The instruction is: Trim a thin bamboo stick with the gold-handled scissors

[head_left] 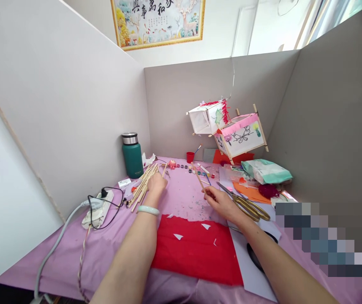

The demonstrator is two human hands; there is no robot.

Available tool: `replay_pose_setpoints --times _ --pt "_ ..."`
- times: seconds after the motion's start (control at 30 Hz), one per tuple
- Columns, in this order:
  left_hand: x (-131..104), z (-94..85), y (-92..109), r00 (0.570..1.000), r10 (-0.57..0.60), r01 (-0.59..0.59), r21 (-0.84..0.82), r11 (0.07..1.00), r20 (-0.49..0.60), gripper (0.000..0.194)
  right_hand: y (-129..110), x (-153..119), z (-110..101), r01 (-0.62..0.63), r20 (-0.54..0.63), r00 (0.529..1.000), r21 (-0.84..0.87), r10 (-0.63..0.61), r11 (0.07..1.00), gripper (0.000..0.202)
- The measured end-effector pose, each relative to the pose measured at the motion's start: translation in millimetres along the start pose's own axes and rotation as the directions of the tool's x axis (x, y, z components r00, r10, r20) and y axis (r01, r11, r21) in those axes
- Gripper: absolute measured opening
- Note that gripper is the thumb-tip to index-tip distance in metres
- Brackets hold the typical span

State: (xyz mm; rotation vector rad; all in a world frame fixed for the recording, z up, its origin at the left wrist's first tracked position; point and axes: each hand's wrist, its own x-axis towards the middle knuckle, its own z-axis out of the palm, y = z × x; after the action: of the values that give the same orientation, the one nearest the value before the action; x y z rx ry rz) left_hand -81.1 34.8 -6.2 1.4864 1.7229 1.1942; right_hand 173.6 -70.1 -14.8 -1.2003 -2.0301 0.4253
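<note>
My right hand [217,200] pinches a thin wooden stick [197,177] near its lower end, and the stick tilts up and away. Over the loose pile of wooden sticks [144,185] on the left, my left hand [157,182] is closed, with a short length of wooden stick [164,169] rising from its fingers. The fingertips of that hand are hidden behind its back. Between my forearms lies a red cloth or paper sheet [196,253] with a few white scraps [178,237] on it. Large scissors [247,204] with gold handles rest just right of my right hand.
A green bottle [132,156] stands behind the sticks; a power strip [98,211] with cables sits at left. Two decorated lanterns [242,135] [208,118] are at the back. Paint pots [190,170], a red cup [190,157] and a wipes pack [266,171] are farther off. Grey partitions [174,105] enclose the table.
</note>
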Motion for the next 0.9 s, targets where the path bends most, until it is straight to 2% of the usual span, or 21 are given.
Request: replay_pose_setpoints --times 0.1,0.2,0.3,0.37,0.5,0.57,0.63,0.73,0.9 --pt "-7 4.1 12 0.998 -0.057 0.060 -0.094 0.994 0.033 0.018 5 2 3 -0.091 -0.010 0.995 0.236 0.096 0.968 0.015" --pt "-18 8.5 23 0.972 -0.054 0.136 -0.366 0.921 0.227 0.019 8 2 7 -0.129 -0.003 0.990 0.374 0.140 0.919 0.019" --pt "-28 14.5 30 0.895 0.028 0.263 -0.576 0.774 0.446 0.008 9 2 10 -0.135 -0.028 0.987 0.409 0.160 0.903 0.021" --pt "-35 21.1 33 0.824 0.090 0.360 -0.639 0.680 0.560 0.006 9 3 11 -0.145 -0.040 0.983 0.429 0.179 0.891 0.021" --pt "-50 38.3 37 0.692 0.219 0.508 -0.679 0.530 0.688 0.013 5 4 11 -0.171 -0.012 0.978 0.521 0.207 0.836 0.023" --pt "-55 45.8 38 0.658 0.256 0.550 -0.683 0.480 0.709 0.017 0 3 10 -0.180 0.011 0.977 0.578 0.213 0.796 0.025" --pt "-58 51.3 37 0.643 0.255 0.567 -0.672 0.476 0.722 0.018 -5 2 8 -0.197 0.033 0.973 0.627 0.227 0.754 0.026" --pt "-58 56.5 34 0.638 0.214 0.560 -0.637 0.530 0.739 0.017 -10 1 7 -0.228 0.061 0.965 0.672 0.254 0.705 0.027" --pt "-58 59.7 31 0.643 0.193 0.517 -0.605 0.605 0.742 0.020 -8 1 9 -0.253 0.067 0.957 0.663 0.281 0.704 0.026"
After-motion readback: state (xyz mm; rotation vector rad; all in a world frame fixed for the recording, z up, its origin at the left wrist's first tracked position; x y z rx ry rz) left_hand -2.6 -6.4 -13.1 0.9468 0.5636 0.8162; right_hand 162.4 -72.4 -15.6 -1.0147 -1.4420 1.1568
